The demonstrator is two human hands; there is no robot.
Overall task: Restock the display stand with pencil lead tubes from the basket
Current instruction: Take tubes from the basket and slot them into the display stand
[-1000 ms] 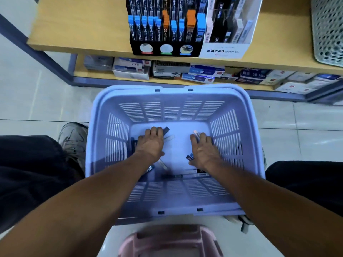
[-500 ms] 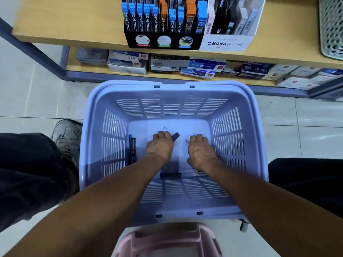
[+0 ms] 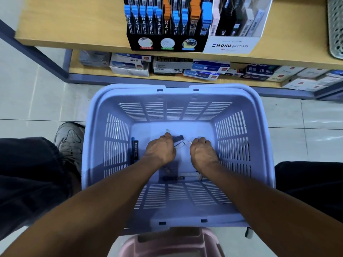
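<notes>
A lavender basket [image 3: 259, 145] stands on the floor in front of me, and both my hands are down at its bottom. My left hand [image 3: 160, 151] has its fingers curled round a few pencil lead tubes [image 3: 178, 140], whose dark and white ends stick out to the right. My right hand [image 3: 203, 153] is curled too, with a white tube end showing at its fingertips. Loose tubes lie by the left wall [image 3: 135, 152] and near the front wall [image 3: 174, 178]. The black display stand [image 3: 167, 43] with blue- and orange-capped tubes sits on the shelf above.
A white MONO graph stand [image 3: 233, 45] sits right of the black one on the wooden shelf [image 3: 74, 21]. Boxes fill the lower shelf [image 3: 204, 69]. A grey mesh bin [image 3: 336, 25] is far right. My shoe [image 3: 69, 140] is left of the basket, a pink stool [image 3: 167, 245] under me.
My hands have drawn closer together in the basket's middle and their fingers have curled in over the tubes. The view has shifted slightly toward the shelf.
</notes>
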